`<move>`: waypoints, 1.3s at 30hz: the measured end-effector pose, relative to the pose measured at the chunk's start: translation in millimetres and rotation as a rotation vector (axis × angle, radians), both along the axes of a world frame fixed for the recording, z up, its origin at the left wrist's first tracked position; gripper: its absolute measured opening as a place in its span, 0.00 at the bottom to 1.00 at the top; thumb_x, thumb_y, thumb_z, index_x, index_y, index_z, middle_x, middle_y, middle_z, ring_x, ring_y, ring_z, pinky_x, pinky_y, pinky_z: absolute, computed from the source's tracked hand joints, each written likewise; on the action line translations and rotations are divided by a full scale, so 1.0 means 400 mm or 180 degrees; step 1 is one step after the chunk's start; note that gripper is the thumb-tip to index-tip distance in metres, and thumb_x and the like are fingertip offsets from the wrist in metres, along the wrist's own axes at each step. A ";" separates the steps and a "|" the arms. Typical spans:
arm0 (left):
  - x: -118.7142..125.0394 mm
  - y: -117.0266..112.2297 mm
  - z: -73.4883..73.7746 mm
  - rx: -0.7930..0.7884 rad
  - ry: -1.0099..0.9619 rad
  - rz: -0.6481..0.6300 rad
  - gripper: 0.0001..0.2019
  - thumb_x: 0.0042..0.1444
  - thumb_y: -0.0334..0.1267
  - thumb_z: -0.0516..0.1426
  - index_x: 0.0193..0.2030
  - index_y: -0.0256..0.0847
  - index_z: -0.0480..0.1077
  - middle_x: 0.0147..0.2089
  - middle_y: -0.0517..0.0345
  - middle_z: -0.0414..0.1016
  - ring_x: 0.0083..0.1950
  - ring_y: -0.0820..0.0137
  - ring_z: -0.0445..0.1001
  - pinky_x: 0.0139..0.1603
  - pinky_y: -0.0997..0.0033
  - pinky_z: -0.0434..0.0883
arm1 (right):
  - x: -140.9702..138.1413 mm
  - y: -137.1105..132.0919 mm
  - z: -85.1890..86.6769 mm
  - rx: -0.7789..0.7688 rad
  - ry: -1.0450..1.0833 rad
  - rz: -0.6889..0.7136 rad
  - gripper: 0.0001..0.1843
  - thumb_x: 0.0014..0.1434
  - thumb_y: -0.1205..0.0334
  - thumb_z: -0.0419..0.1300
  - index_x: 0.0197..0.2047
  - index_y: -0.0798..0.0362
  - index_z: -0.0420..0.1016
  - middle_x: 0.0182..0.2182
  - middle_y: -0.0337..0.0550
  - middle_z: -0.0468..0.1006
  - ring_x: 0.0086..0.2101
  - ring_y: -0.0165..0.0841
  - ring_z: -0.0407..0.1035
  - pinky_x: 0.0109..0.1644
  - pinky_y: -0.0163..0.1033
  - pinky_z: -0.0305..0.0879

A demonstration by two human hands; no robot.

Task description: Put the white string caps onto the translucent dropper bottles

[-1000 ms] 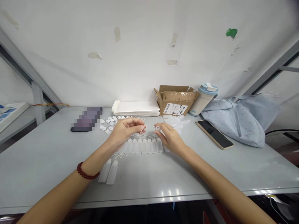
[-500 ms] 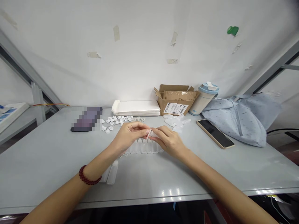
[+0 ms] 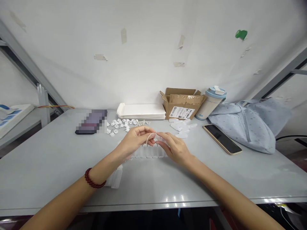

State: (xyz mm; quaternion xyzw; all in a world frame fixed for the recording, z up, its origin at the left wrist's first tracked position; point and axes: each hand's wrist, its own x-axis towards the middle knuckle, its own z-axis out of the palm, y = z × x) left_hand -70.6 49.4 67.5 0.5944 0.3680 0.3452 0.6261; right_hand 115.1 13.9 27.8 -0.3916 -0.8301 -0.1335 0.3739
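My left hand (image 3: 135, 139) pinches a thin white looped strap with a cap, and my right hand (image 3: 173, 146) grips a small translucent plastic bottle (image 3: 158, 137); the two meet above the grey table (image 3: 48, 159). Just below my hands a row of several small translucent bottles (image 3: 148, 151) lies side by side. Two more such bottles (image 3: 115, 177) lie near my left wrist, which wears a dark red bead bracelet. Loose white caps (image 3: 120, 124) are scattered behind my left hand. A heap of empty bottles (image 3: 182, 126) lies behind my right hand.
A stack of white sheets (image 3: 141, 111), an open cardboard box (image 3: 182, 103) and a lidded cup (image 3: 211, 102) stand at the back by the wall. A phone (image 3: 222, 138) and a light blue bag (image 3: 249, 123) lie at the right; a dark blurred object (image 3: 92, 121) at the left.
My hands, apart one second ago, have come together; the strap cap in my left hand now meets the bottle in my right. The view shifted slightly.
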 end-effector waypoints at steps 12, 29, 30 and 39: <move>0.006 -0.010 -0.001 0.1221 0.0871 0.0261 0.10 0.56 0.43 0.56 0.29 0.41 0.73 0.30 0.59 0.74 0.33 0.68 0.72 0.35 0.70 0.69 | -0.007 -0.003 -0.004 -0.0517 0.0531 0.0262 0.12 0.66 0.61 0.49 0.52 0.50 0.61 0.38 0.47 0.79 0.33 0.34 0.75 0.33 0.35 0.70; 0.000 -0.027 0.022 0.1528 0.1271 0.0185 0.08 0.54 0.40 0.57 0.30 0.40 0.75 0.32 0.59 0.78 0.36 0.67 0.74 0.37 0.71 0.69 | -0.013 -0.012 -0.002 -0.0706 0.0440 0.0196 0.12 0.66 0.58 0.50 0.50 0.53 0.62 0.34 0.47 0.79 0.29 0.34 0.74 0.29 0.36 0.69; 0.001 -0.028 0.021 0.1578 0.1300 0.0220 0.08 0.54 0.39 0.57 0.29 0.40 0.74 0.32 0.59 0.78 0.36 0.68 0.73 0.37 0.71 0.70 | -0.013 -0.012 -0.002 -0.0594 0.0390 0.0177 0.11 0.65 0.59 0.51 0.49 0.54 0.63 0.34 0.48 0.79 0.30 0.34 0.74 0.30 0.36 0.69; -0.002 -0.030 0.020 0.2260 0.1139 0.0262 0.05 0.55 0.33 0.57 0.31 0.39 0.74 0.32 0.59 0.77 0.34 0.71 0.74 0.34 0.74 0.70 | -0.016 -0.024 0.019 -0.1043 0.1122 0.0226 0.10 0.63 0.62 0.54 0.46 0.55 0.69 0.35 0.48 0.79 0.32 0.33 0.74 0.33 0.36 0.70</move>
